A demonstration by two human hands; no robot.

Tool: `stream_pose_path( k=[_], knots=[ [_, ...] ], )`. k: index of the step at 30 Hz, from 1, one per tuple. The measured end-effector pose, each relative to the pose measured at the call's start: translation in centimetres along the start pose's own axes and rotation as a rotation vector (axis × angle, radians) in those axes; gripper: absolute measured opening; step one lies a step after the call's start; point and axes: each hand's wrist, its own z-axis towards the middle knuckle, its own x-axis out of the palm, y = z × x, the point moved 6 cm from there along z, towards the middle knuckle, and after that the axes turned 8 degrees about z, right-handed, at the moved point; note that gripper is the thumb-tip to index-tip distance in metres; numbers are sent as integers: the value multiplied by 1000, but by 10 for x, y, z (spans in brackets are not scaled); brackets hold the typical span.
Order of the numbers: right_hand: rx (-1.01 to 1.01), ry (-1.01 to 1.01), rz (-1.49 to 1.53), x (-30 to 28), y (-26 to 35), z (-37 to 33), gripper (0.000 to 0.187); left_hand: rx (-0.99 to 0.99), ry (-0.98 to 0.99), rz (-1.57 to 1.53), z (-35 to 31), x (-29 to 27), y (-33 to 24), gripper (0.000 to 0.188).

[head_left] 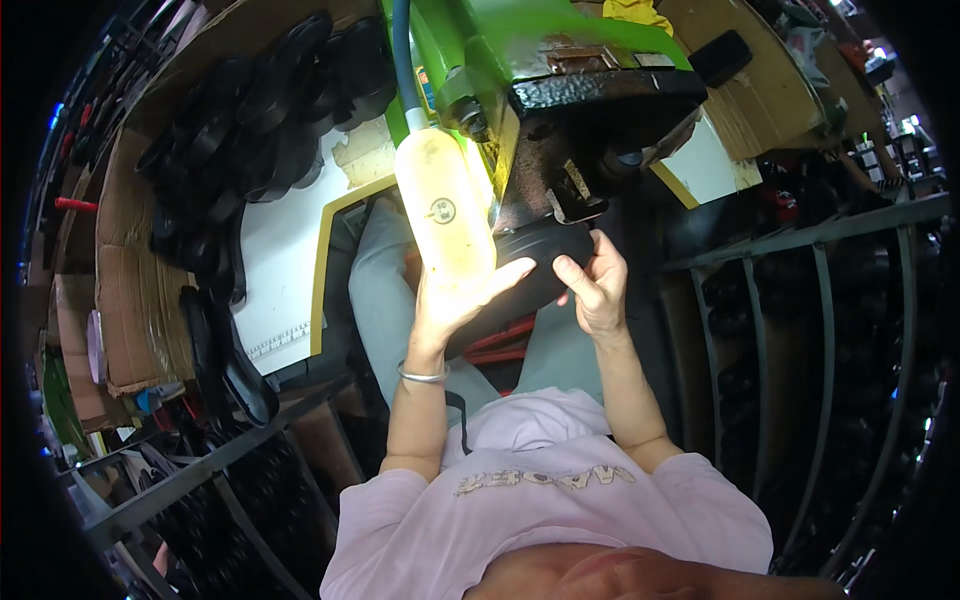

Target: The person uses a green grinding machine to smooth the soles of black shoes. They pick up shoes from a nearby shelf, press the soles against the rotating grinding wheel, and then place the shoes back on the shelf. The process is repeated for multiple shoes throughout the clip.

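Observation:
A black shoe sole (535, 262) is held up under the working end of a green machine (600, 110), and its far edge meets the machine's metal parts. My left hand (455, 303) grips the near left side of it, thumb lying along the top, with the fingers mostly hidden below and behind the lamp. On the other side my right hand (598, 285) pinches the edge, thumb on top and fingers curled around it. A bright yellow-white lamp (445, 210) hangs just above my left hand and covers part of it.
Left of the machine, a cardboard box (145, 290) holds several black soles (265, 110). A white board with yellow edging (285, 270) runs beside it. Metal racks (820, 240) stand on the right and lower left (205, 490). Another cardboard box (750, 90) is at far right.

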Motion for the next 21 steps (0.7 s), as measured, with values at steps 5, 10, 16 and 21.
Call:
stream_pose_path(
  k=[5, 10, 16, 21],
  knots=[
    [84, 51, -66, 16, -5, 2, 30, -150, -66, -200, -24, -5, 16, 12],
    [23, 173, -153, 35, -5, 9, 30, -209, -219, -340, -49, -3, 36, 12],
    [-73, 61, -124, -2, -35, -18, 46, -55, -95, -195, -16, 20, 2, 17],
    [602, 141, 150, -49, -136, -99, 67, -27, -153, -208, -16, 31, 8, 12]
  ],
)
